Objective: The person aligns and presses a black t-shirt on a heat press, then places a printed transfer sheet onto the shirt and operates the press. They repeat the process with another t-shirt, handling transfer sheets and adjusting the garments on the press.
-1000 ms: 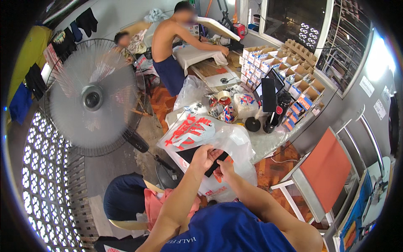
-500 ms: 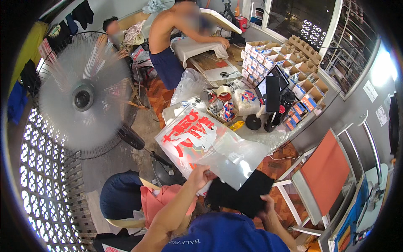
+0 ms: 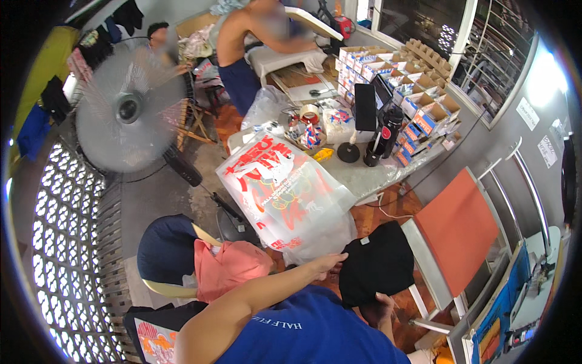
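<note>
A folded black shirt (image 3: pixel 377 264) with a small white tag near its top edge is held up in front of me. My right hand (image 3: pixel 382 308) grips its lower edge from below, fingers curled under the cloth. At the shirt's left edge my left hand (image 3: pixel 330 266) is closed, its fingertips pinching the cloth. Beyond my left hand lie stacked clear printed film sheets (image 3: pixel 315 209) with red and white graphics, overhanging the near end of the table.
A table (image 3: pixel 388 182) carries small boxes (image 3: pixel 424 115), tape (image 3: pixel 309 113), a phone on a stand (image 3: pixel 365 108) and a black tumbler (image 3: pixel 383 136). A spinning fan (image 3: pixel 128 108) and a chair with a salmon cloth (image 3: pixel 233 270) stand left; an orange-topped platen (image 3: pixel 456 227) right. Two people are beyond.
My left hand has left the film sheets and come right to the black shirt. The raised clear sheet now lies flatter on the stack. The shirt is lifted and more squarely folded.
</note>
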Demonstrator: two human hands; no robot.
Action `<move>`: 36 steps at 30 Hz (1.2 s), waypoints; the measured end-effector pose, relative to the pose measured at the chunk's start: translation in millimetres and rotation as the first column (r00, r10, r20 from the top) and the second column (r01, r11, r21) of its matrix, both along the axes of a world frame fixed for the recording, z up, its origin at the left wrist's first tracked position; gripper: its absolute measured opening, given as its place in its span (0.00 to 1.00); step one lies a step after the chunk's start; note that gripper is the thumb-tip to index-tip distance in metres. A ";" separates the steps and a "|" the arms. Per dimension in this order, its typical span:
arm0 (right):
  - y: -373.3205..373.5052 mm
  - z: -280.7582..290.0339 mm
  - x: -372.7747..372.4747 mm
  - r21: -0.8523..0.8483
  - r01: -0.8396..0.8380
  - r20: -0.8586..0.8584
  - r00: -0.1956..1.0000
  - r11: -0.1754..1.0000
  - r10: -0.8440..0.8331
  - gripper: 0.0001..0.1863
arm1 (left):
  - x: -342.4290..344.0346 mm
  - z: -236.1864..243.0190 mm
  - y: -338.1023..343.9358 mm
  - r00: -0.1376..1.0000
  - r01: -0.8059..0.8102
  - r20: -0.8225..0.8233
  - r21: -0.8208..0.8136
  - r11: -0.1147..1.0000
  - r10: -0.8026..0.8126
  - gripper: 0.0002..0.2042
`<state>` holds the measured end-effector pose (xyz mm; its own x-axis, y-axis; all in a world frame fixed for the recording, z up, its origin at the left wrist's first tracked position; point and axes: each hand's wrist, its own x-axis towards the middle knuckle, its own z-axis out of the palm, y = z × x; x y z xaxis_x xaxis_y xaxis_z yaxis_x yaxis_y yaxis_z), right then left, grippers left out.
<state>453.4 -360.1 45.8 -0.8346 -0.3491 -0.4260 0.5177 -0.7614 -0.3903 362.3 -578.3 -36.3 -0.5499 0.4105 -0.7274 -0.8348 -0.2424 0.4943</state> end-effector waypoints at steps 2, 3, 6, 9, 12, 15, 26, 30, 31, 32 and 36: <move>18.3 -10.2 10.6 0.012 -0.035 -0.038 0.999 0.999 0.036 0.38 | -3.5 6.0 8.7 0.993 -0.120 0.014 0.041 0.992 0.120 0.15; 27.8 -17.5 14.7 -0.010 -0.115 -0.081 0.990 0.993 0.114 0.39 | -3.6 9.4 12.5 0.983 -0.183 0.005 0.080 0.980 0.183 0.16; 47.1 -45.6 29.8 0.117 -0.333 0.183 0.933 0.935 0.310 0.37 | -0.5 19.8 18.8 0.933 -0.341 0.010 0.341 0.876 0.360 0.14; 56.2 -67.3 42.2 0.068 -0.491 0.458 0.789 0.868 0.411 0.34 | 5.6 21.1 17.5 0.888 -0.229 -0.288 0.399 0.888 0.359 0.13; 55.3 -71.0 51.8 0.003 -0.365 0.183 0.916 0.931 0.358 0.30 | 22.8 -3.9 3.4 0.784 -0.209 -0.620 -0.319 0.924 -0.037 0.16; 51.1 -57.6 58.7 0.168 -0.398 0.298 0.893 0.902 0.338 0.29 | 53.5 -59.8 -11.8 0.633 -0.193 -0.479 -0.858 0.476 -0.608 0.20; 98.1 -49.8 83.0 0.681 -0.465 0.286 0.880 0.565 0.379 0.25 | 74.3 -87.6 42.1 0.876 -0.239 -0.442 -0.045 0.970 0.195 0.20; 135.0 -149.0 93.6 0.802 -0.575 0.434 0.748 0.164 0.502 0.29 | 57.1 -21.8 48.2 0.884 -0.090 -0.456 0.043 0.995 0.100 0.17; 142.3 -177.4 99.6 0.816 -0.562 0.418 0.737 0.138 0.532 0.30 | 58.4 -11.5 53.9 0.799 -0.034 -0.600 -0.119 0.992 -0.045 0.16; 144.4 -205.0 106.9 0.801 -0.559 0.386 0.754 0.211 0.531 0.30 | 60.9 -3.4 57.8 0.675 0.003 -0.699 -0.321 0.947 -0.239 0.15; 134.9 -258.4 128.3 0.636 -0.615 0.369 0.773 0.467 0.516 0.30 | 81.3 13.3 66.2 0.405 0.015 -0.739 -0.584 0.812 -0.539 0.12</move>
